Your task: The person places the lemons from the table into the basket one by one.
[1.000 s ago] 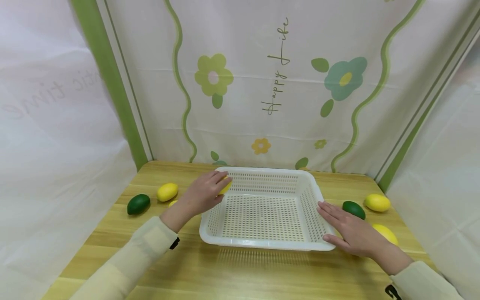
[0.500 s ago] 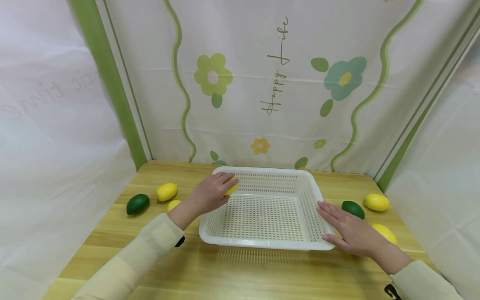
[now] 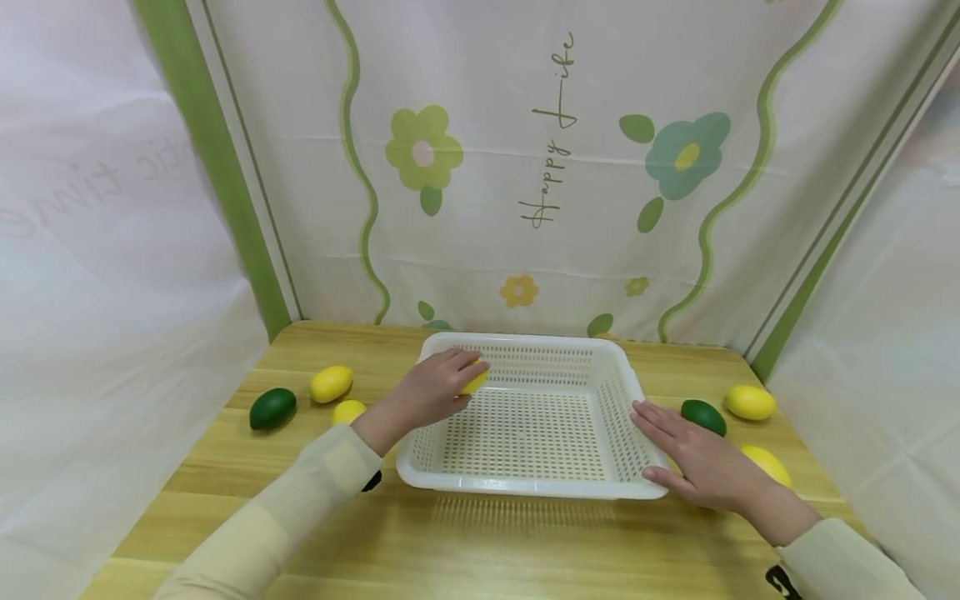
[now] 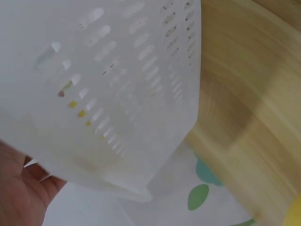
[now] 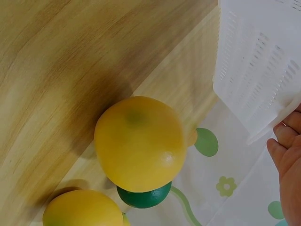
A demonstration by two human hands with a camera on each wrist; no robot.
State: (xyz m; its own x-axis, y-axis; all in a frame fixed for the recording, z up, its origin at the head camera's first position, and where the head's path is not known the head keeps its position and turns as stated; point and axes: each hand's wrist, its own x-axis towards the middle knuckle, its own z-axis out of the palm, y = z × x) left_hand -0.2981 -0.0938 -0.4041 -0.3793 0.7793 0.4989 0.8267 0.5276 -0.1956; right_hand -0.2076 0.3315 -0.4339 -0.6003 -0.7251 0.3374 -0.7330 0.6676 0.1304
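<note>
centrally: white perforated plastic basket, square, standing on the light wooden table.

left hand: over the basket's far-left corner, fingers curled round a yellow lemon-shaped fruit; only a small edge of the fruit shows past the fingers, so whether it rests on the basket floor cannot be told. the left wrist view gives just the basket's slotted wall, blurred, and a sliver of palm at the lower left corner; the fruit is not seen there.

right hand: flat, fingers straight and spread, against the basket's right rim; it grips nothing. the right wrist view shows only its fingertips at the frame edge, beside the basket corner.

right of basket: dark green oval fruit, a yellow fruit further out, and another yellow fruit partly covered by the right hand. in the right wrist view the green one is mostly hidden behind a large yellow one.

left of basket: dark green oval fruit, yellow fruit, and a small yellow fruit partly hidden by the left forearm's cream sleeve.

behind: white curtain with flower print.
</note>
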